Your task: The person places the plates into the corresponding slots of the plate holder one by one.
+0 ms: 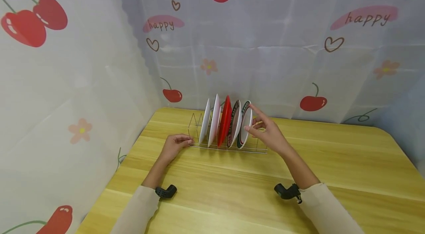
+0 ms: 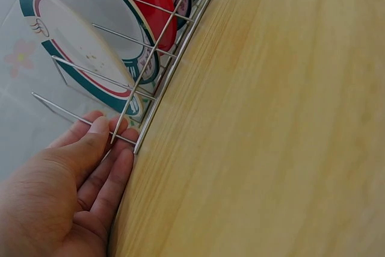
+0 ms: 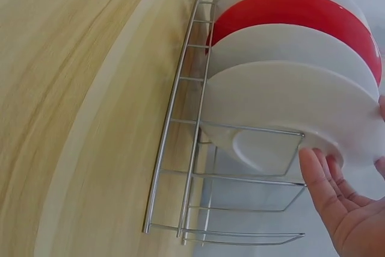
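Observation:
Several plates stand on edge in a wire dish rack point(image 1: 262, 152). My left hand point(image 1: 176, 145) pinches the rack's left end, thumb and fingers around the end wire in the left wrist view. At the other end, my right hand point(image 1: 270, 134) touches the rightmost plate point(image 1: 246, 127), white with a dark patterned rim. Its index finger is straight along the upper rim and the thumb lies near the plate's side. In the right wrist view its fingers point(image 3: 322, 179) are spread against the white underside. A red plate point(image 1: 224, 125) stands mid-row, with white plates point(image 1: 204, 121) on its left.
The rack stands near the back of a wooden table point(image 1: 212, 189), before a cherry-print curtain point(image 1: 265, 60). A second curtain side point(image 1: 83, 97) runs along the left. Bare wire slots point(image 3: 246, 179) extend past the rightmost plate. Black devices point(image 1: 287, 191) sit at both wrists.

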Available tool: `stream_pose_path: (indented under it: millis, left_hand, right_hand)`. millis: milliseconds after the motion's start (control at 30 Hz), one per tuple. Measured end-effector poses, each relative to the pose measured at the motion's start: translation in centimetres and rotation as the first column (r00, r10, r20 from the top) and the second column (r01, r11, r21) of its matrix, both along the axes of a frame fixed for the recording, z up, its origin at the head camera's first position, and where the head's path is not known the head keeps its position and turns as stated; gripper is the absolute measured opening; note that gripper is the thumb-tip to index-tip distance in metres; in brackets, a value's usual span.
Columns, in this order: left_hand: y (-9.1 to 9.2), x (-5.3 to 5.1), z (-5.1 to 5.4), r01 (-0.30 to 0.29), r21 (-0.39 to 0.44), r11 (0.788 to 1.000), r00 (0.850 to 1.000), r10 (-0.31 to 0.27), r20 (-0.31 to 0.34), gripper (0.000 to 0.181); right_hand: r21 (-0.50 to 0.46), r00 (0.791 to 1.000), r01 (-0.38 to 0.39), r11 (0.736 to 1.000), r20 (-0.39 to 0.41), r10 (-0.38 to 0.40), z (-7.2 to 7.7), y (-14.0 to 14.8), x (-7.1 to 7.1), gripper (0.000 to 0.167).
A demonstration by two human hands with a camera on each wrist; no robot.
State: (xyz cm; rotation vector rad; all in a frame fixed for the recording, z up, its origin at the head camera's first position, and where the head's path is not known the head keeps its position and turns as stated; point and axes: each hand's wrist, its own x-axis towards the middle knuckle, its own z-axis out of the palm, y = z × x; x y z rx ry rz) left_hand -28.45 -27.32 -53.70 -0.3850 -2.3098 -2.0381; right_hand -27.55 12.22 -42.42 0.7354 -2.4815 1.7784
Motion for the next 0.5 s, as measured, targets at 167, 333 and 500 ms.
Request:
stream_pose_path:
  millis: [167, 333, 500]
  left_hand:
    - [0.0, 0.0, 0.0, 0.014, 0.002, 1.000, 1.000, -0.014, -0.016, 0.017]
    - [0.0, 0.1, 0.1, 0.017, 0.006, 1.000, 1.000, -0.017, -0.017, 0.018]
    - [-0.1, 0.1, 0.1, 0.019, 0.011, 1.000, 1.000, -0.018, -0.013, 0.019]
  right_hand:
    - [0.006, 0.999, 0.034, 0.999, 0.017, -0.034, 0.2, 0.0, 0.4, 0.079]
    - [0.002, 0.996, 0.081, 0.997, 0.029, -0.081, 0.7, 0.6, 0.7, 0.079]
    - [-0.076, 0.980, 0.199, 0.977, 0.037, -0.197, 1.4, 2.0, 0.9, 0.071]
